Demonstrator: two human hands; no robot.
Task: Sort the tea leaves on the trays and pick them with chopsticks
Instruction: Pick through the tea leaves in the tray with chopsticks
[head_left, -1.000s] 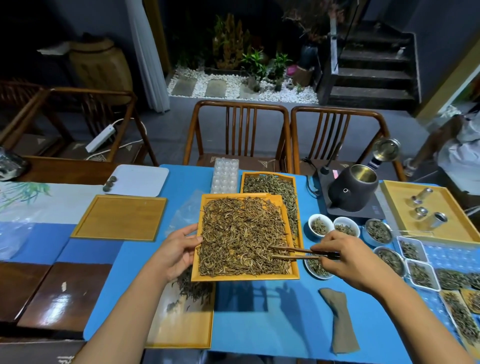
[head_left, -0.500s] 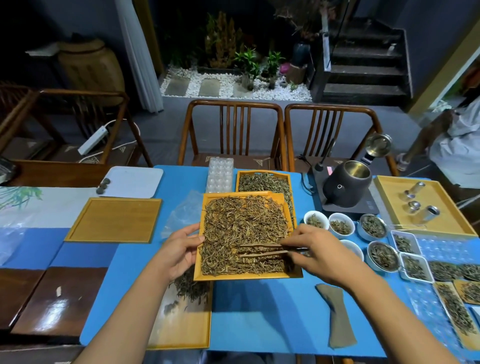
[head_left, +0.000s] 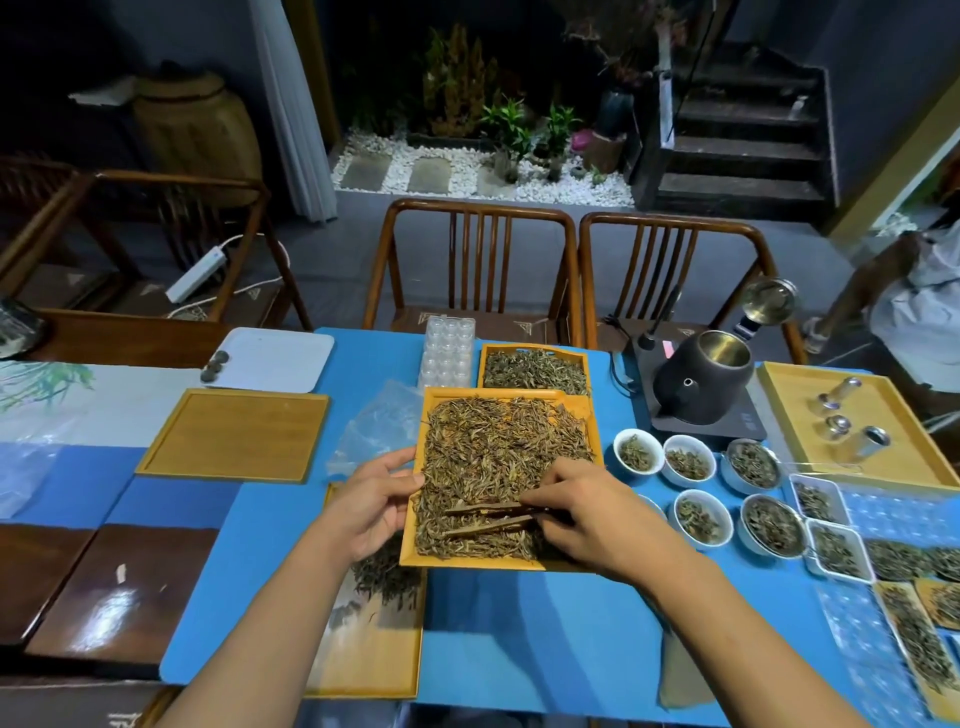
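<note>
- Head view, looking down at a blue mat (head_left: 519, 634) over a wooden table; two bare forearms reaching in from the near edge.
- Orange tray (head_left: 415, 558) at centre, heaped with brown tea leaves (head_left: 493, 457); held off the mat, its near left corner overlapping a lower tray (head_left: 374, 670) with a dark clump of leaves.
- Left hand (head_left: 369, 501) on the tray's left rim; thumb over the edge touching the leaves, fingers curled under, gripping the tray.
- Right hand (head_left: 587, 514) over the tray's near right part; fingers closed narrowly round chopsticks (head_left: 488, 517).
- Chopsticks lying nearly flat on the leaves, pointing left, tips slightly apart; cannot tell whether a leaf is caught between them.
- Second tray (head_left: 535, 349) of greener leaves just behind the first, touching or nearly so.
- Empty wooden tray (head_left: 234, 436) to the left; white tray (head_left: 275, 358) behind it.
- White cups (head_left: 685, 460) holding small portions of leaves to the right of the tray; more leaf-filled dishes further right.
- Dark kettle (head_left: 701, 379) with lid open on a black base behind the cups.
- Clear blister pack (head_left: 447, 353) beside the second tray; two wooden chairs (head_left: 571, 270) beyond the table.
</note>
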